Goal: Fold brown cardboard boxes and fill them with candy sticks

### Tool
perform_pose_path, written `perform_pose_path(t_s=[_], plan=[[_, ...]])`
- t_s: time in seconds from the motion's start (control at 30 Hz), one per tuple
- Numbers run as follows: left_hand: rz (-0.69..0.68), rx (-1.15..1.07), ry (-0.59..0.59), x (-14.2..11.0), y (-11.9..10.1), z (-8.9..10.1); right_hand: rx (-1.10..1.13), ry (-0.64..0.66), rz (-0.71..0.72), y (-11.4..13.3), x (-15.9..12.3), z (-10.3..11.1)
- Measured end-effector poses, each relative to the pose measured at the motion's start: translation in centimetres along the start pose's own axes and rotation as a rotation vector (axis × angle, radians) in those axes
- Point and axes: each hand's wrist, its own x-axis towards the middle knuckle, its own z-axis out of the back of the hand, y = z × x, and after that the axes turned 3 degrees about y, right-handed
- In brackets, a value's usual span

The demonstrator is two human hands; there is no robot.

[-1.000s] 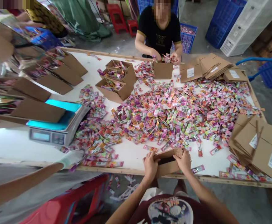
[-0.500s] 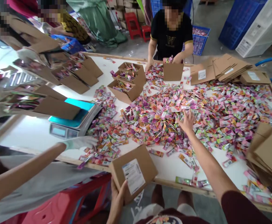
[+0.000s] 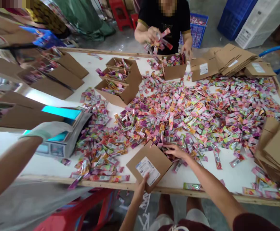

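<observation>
My left hand grips a small cardboard box by its near side, thumb across the white printed label. The box is tilted over the table's front edge, its mouth turned away toward the heap. Right by the box's far right side is my right hand, fingers stretched out over some loose packets; its palm side is hidden. Shiny pink, purple, orange and green stick packets lie in a wide heap beyond both hands. What the box contains is out of sight.
Across the table, a person's hand holds packets above a filled box. At left, another person's gloved hand is at a scale bearing a box. Flattened cartons lie at right; a red stool stands below the edge.
My right hand has drawn back from the heap to the box, which has moved up and right over the table. The facing person has lifted packets; the gloved hand has moved to the scale.
</observation>
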Motion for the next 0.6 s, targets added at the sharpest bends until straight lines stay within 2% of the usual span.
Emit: perform_pose_path(t_s=[0.03,0.07,0.1,0.13,0.17,0.2,0.23,0.33,0.4,0.43,0.5,0.6], plan=[[0.006,0.013,-0.024,0.3,-0.1,0.2,0.048,-0.149,-0.032,-1.6,-1.8,1.5],[0.009,0.020,-0.044,0.5,-0.2,0.2,0.076,-0.381,-0.120,-3.2,-3.4,2.7],[0.008,0.021,-0.060,0.7,-0.4,0.1,0.075,-0.621,-0.259,-4.5,-4.6,3.6],[0.001,0.023,-0.050,0.9,-0.7,-0.1,0.070,-0.806,-0.386,-5.4,-5.1,4.0],[-0.012,0.025,-0.029,1.0,-1.0,-0.3,0.058,-0.905,-0.484,-5.6,-4.9,3.9],[-0.030,0.029,-0.003,1.1,-1.3,-0.6,0.056,-0.902,-0.526,-5.2,-4.0,3.2],[-0.045,0.032,0.021,1.1,-1.7,-0.9,0.067,-0.802,-0.509,-4.2,-2.4,2.1],[-0.050,-0.005,0.055,0.9,-2.3,-1.5,0.143,-0.341,-0.293,1.0,3.2,-1.7],[-0.030,-0.081,0.033,0.4,-2.0,-1.9,0.178,-0.195,-0.206,4.5,5.5,-3.0],[-0.018,-0.125,0.019,0.0,-1.5,-2.2,0.186,-0.170,-0.180,5.9,5.8,-2.9],[0.001,-0.200,0.031,-0.8,-0.3,-3.3,0.152,-0.116,-0.108,8.1,4.8,-1.4],[-0.030,-0.252,0.148,-2.2,1.5,-6.5,-0.049,-0.061,0.069,11.2,1.3,3.5]])
